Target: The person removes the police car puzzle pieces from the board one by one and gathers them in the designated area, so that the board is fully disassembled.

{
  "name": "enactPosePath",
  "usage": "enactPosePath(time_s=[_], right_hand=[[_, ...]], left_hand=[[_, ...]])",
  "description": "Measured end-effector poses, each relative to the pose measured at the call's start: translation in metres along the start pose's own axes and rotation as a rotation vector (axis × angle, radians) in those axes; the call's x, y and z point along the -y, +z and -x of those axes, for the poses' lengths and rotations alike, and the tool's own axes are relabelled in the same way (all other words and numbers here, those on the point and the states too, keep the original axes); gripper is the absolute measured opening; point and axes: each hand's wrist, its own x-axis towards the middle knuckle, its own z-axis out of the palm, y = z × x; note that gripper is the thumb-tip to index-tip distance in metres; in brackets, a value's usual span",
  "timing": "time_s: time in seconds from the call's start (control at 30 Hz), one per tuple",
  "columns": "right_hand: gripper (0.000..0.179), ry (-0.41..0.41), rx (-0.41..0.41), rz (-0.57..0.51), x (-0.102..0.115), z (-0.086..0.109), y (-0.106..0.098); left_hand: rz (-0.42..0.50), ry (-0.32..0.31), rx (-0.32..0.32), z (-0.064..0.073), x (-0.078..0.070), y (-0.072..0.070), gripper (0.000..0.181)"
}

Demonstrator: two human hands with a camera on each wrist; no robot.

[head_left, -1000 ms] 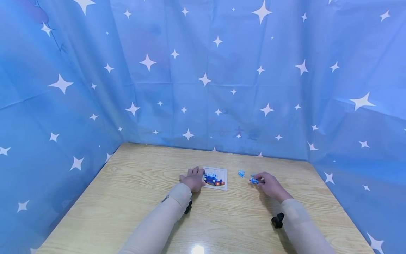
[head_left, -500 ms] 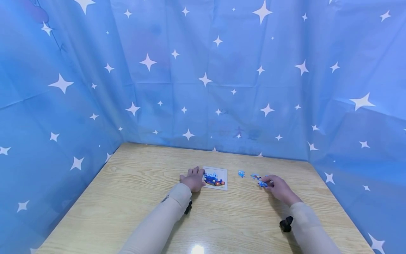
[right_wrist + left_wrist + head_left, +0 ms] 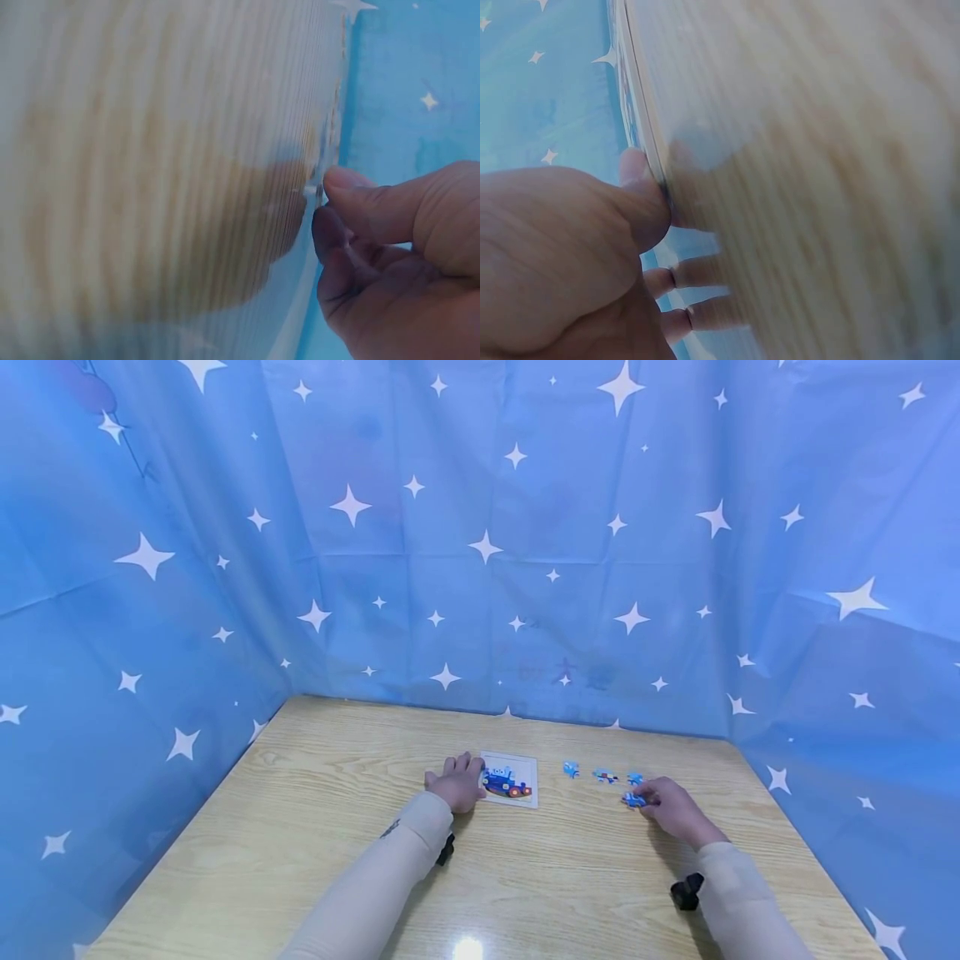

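A white-bordered jigsaw board (image 3: pixel 528 766) with a blue and orange vehicle picture lies flat on the table. My left hand (image 3: pixel 456 783) rests along its left edge, with thumb and forefinger touching the edge and the other fingers spread on the table. Further right, my right hand (image 3: pixel 675 812) pinches a blue jigsaw piece (image 3: pixel 632 800) between thumb and forefinger, low over the tabletop. In the right wrist view the fingertips (image 3: pixel 341 178) meet at the table surface, and the piece is mostly hidden.
Several loose pieces lie in a row right of the board: a light-blue piece (image 3: pixel 571 769), a multicoloured piece (image 3: pixel 605 775) and a blue piece (image 3: pixel 635 778) near my right fingers. Behind the wooden table (image 3: pixel 322 760) hangs a blue star-patterned curtain (image 3: pixel 487 610).
My right hand has slid rightward and slightly nearer with the jigsaw piece, uncovering the multicoloured and blue pieces behind it. The left hand and board have stayed put.
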Motion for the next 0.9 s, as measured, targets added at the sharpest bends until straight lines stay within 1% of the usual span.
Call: enactPosePath(time_s=[0.27,0.57,0.73,0.9], right_hand=[[0.028,0.030,0.031,0.018,-0.005,0.003,-0.001],[0.029,0.048,0.012,0.030,-0.010,0.004,-0.001],[0.027,0.055,0.005,0.031,-0.011,0.004,-0.002],[0.025,0.059,0.015,0.034,-0.011,0.004,-0.002]], left_hand=[[-0.003,0.002,-0.007,0.000,0.000,0.001,0.059],[-0.029,-0.012,-0.009,-0.006,0.002,0.008,0.060],[-0.019,-0.010,-0.021,-0.004,0.002,0.007,0.059],[-0.010,-0.004,-0.028,-0.003,0.002,0.005,0.058]])
